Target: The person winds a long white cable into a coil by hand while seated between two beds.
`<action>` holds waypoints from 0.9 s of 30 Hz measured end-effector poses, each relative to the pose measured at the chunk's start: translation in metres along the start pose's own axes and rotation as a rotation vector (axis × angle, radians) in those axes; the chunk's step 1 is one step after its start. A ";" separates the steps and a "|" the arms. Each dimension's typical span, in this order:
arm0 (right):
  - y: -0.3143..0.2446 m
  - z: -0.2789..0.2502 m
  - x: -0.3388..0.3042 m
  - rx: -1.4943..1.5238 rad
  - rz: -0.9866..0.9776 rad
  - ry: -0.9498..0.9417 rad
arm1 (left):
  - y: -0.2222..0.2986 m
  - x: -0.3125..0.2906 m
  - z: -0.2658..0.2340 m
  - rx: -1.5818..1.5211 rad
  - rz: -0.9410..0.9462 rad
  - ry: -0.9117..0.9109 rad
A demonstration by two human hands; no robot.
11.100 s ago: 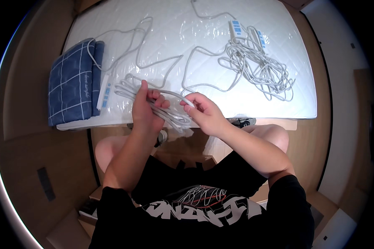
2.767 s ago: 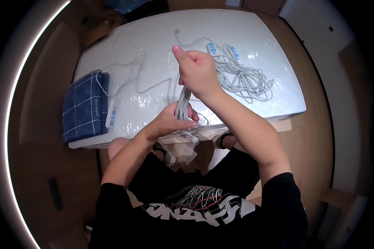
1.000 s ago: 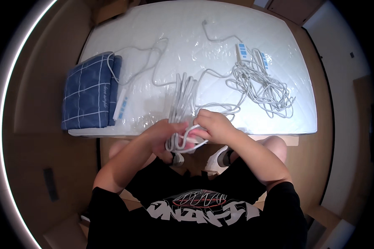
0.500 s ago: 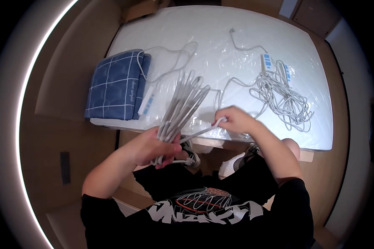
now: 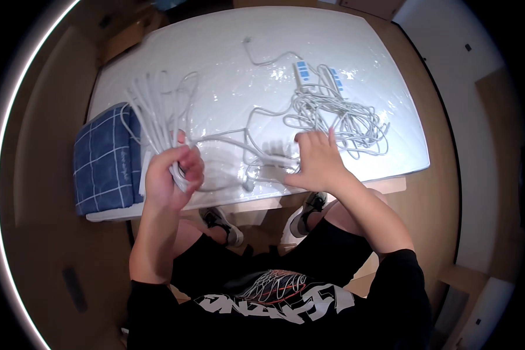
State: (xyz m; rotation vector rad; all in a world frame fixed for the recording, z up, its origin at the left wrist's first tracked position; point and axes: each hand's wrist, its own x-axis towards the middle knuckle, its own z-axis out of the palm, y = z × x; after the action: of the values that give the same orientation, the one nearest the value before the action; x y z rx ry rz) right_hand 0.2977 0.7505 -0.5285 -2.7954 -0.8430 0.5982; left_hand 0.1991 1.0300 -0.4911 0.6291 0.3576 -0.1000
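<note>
My left hand is closed around a bundle of looped grey-white cable, whose loops fan upward above my fist, somewhat blurred. A stretch of the cable runs rightward from the bundle to my right hand. That hand is held over the front part of the mattress, its thumb and fingers spread apart, with the cable passing into the gap between them without a visible grip. Near the mattress's front edge, between my hands, lies a plug on a cord.
Beyond my right hand lies a tangled heap of cable with two white-and-blue power strips at its far side. A folded blue checked cloth sits at the mattress's left edge. Plastic film covers the mattress.
My view has shifted right. My right hand has opened from its pinch on the cable. My left hand still grips the bundle, now raised over the mattress edge.
</note>
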 end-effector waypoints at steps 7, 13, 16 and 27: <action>0.113 0.046 0.046 0.788 0.085 0.323 | -0.026 0.059 -0.036 -0.274 -0.006 -0.334; 0.056 0.079 0.070 1.132 0.050 -0.072 | -0.067 0.069 -0.013 -0.215 -0.336 -0.473; 0.052 0.065 0.084 1.061 0.075 0.095 | -0.078 0.074 -0.009 -0.059 -0.426 -0.588; 0.075 0.031 0.082 0.550 -0.349 0.149 | -0.079 0.058 -0.010 0.402 -0.501 -0.587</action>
State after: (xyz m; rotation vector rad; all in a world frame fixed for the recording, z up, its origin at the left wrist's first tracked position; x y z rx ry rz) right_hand 0.3839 0.7354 -0.6030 -2.1106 -0.9340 0.4661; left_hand 0.2343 0.9732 -0.5633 0.8601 -0.0887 -0.8346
